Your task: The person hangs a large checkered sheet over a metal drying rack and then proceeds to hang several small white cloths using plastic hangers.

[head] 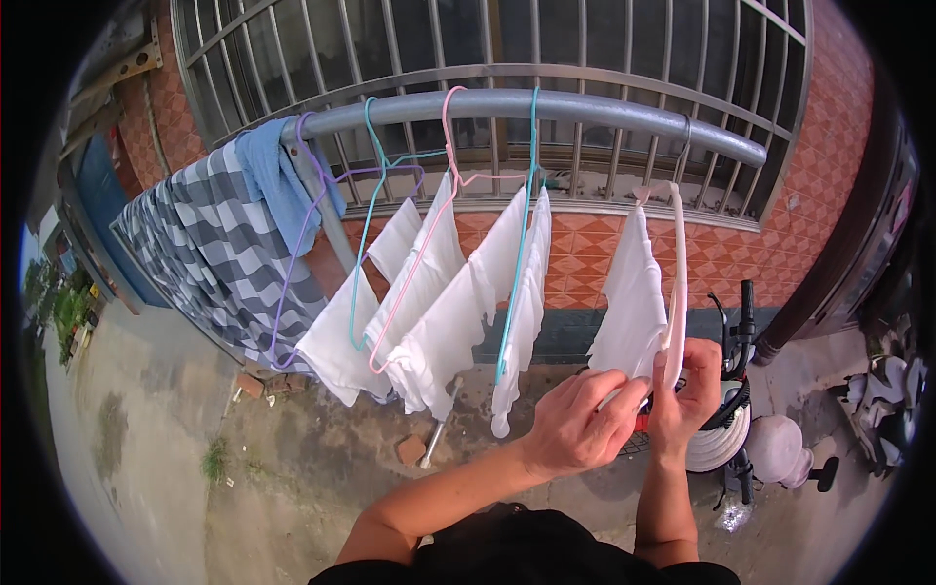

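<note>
A pale pink hanger (pixel 679 270) hangs by its metal hook from the right part of a grey metal rail (pixel 585 107). Over it drapes a white cloth (pixel 625 307). My right hand (pixel 684 402) grips the hanger's near end, thumb against it. Beside it, my left hand (pixel 585 423) pinches the lower near edge of the cloth; its fingertips partly hide that edge. Further left on the rail are a teal hanger (pixel 521 256), a pink hanger (pixel 423 270), another teal hanger (pixel 363 252) and a purple hanger (pixel 292 270), with white cloths (pixel 446 336) among them.
A checked sheet (pixel 212 248) and a blue towel (pixel 274 175) drape over the rack's left side. Behind the rail stands a barred window (pixel 439 44). A handlebar (pixel 744 329) of a parked two-wheeler is close to my right hand. A brick piece (pixel 411 450) and a metal rod (pixel 441 431) are below.
</note>
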A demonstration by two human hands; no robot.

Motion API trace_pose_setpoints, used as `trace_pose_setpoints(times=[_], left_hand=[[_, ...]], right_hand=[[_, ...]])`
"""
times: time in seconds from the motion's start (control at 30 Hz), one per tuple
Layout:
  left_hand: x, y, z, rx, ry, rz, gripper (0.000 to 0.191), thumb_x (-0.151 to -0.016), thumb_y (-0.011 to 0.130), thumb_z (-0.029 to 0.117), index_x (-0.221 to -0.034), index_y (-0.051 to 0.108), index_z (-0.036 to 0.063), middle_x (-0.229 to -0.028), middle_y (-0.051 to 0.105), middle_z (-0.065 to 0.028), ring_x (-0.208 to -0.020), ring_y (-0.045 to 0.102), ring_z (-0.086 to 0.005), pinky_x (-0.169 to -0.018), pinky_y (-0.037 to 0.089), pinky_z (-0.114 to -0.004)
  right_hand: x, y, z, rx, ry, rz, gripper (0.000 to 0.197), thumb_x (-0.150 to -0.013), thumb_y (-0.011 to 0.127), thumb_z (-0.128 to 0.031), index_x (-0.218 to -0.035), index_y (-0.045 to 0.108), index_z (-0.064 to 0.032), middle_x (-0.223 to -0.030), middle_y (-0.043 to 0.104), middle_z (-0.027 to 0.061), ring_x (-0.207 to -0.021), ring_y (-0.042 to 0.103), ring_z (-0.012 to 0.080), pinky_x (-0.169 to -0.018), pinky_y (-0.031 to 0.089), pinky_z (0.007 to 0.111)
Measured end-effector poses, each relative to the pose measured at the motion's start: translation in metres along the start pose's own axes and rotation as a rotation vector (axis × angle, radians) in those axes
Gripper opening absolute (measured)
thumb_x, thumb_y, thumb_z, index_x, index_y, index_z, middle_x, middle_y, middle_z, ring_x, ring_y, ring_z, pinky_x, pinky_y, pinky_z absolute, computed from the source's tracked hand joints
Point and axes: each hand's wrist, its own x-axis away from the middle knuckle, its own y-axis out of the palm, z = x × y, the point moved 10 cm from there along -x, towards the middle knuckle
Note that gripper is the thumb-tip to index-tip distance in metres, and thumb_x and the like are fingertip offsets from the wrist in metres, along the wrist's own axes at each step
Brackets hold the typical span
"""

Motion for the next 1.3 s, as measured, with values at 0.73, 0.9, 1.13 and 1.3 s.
trace_pose_setpoints(times=[0.73, 0.9, 1.13, 1.3], left_hand=[[0.097, -0.137, -0.063, -0.42, -0.477, 0.246, 0.03, -0.075, 0.066, -0.001, -0.104, 0.062, 0.0035, -0.102, 0.059, -0.0109, -0.093, 0.059, -0.029, -0.08, 0.047, -0.037], [0.117, -0.182, -0.082, -0.527, -0.625, 0.317, 0.033, -0.077, 0.067, 0.0, -0.109, 0.058, 0.0019, -0.108, 0.055, -0.0164, -0.097, 0.056, -0.0327, -0.083, 0.047, -0.038], [0.142, -0.246, -0.145, -0.425, -0.886, 0.461, 0.024, -0.082, 0.065, 0.002, -0.103, 0.055, 0.0015, -0.106, 0.056, -0.0127, -0.092, 0.055, -0.0242, -0.076, 0.044, -0.033], [0.11, -0.206, -0.163, -0.073, -0.826, 0.276, 0.037, -0.081, 0.068, 0.006, -0.115, 0.055, 0.0019, -0.113, 0.058, -0.0137, -0.105, 0.057, -0.0273, -0.085, 0.045, -0.034]], right_hand=[[0.167, 0.204, -0.011, -0.367, 0.159, -0.756, 0.037, -0.079, 0.068, -0.003, -0.112, 0.053, -0.0001, -0.097, 0.056, 0.0132, -0.064, 0.057, 0.015, -0.058, 0.046, 0.023], [0.196, 0.231, -0.009, -0.562, 0.465, -0.878, 0.026, -0.086, 0.065, -0.005, -0.11, 0.056, -0.0009, -0.09, 0.059, 0.0071, -0.066, 0.057, 0.01, -0.057, 0.046, 0.022], [0.223, 0.261, -0.031, -0.526, 0.5, -1.028, 0.013, -0.091, 0.061, -0.007, -0.102, 0.063, 0.0, -0.082, 0.06, 0.0019, -0.066, 0.052, 0.0058, -0.057, 0.043, 0.022], [0.237, 0.29, -0.036, -0.599, 0.606, -1.177, 0.049, -0.091, 0.056, -0.003, -0.136, 0.034, -0.0037, -0.098, 0.061, 0.008, -0.073, 0.058, 0.0108, -0.06, 0.048, 0.024]])
